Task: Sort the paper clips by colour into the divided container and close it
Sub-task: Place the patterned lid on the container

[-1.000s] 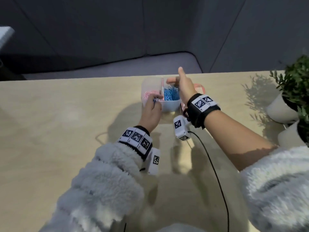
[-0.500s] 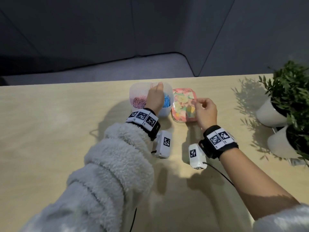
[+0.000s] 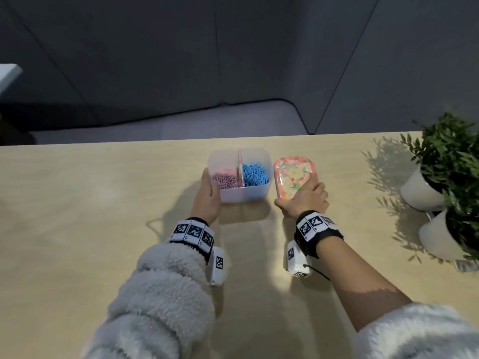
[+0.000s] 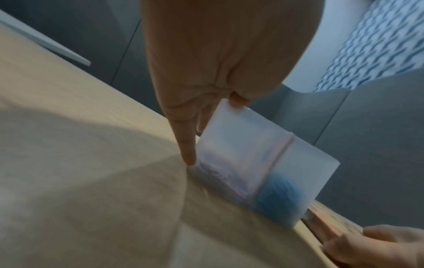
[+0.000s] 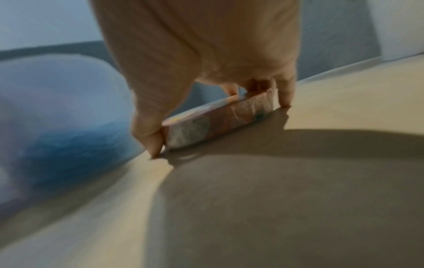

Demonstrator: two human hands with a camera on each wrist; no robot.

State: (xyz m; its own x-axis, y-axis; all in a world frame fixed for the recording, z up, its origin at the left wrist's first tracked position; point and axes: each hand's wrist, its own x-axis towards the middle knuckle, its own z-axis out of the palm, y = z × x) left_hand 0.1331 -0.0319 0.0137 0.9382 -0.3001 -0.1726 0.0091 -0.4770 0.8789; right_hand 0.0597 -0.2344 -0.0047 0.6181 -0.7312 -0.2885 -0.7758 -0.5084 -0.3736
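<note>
A translucent divided container stands on the table, pink paper clips in its left half and blue paper clips in its right half, split by a pink divider. My left hand lies with straight fingers against the container's left wall, thumb at the near-left corner. The floral pink lid lies flat just right of the container. My right hand grips the lid's near end, thumb at one corner and little finger at the other.
Two white pots with green plants stand at the table's right edge. The table's far edge runs just behind the container, with a grey bench beyond. A black cable trails from my right wrist.
My left hand came out from over the container and settled against its left wall. My right hand dropped onto the lid's near end and took hold of it.
</note>
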